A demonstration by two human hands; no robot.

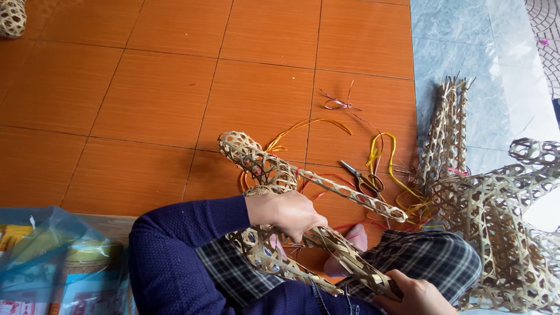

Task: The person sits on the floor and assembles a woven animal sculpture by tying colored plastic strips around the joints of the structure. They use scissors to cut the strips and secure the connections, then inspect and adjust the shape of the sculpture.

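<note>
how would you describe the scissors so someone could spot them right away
Start at the orange tiled floor, just left of where it meets the grey stone slab. The scissors lie there among loose yellow and red ribbon strips, beyond the woven bamboo piece. They are the only metal thing there, dark handles nearest the knees.

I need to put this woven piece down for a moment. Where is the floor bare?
The orange tile floor is bare to the upper left, between the small woven ball and the woven frame under the left hand. Crowded: ribbons and scissors at centre right, woven pieces at right, plastic bag lower left.
</note>
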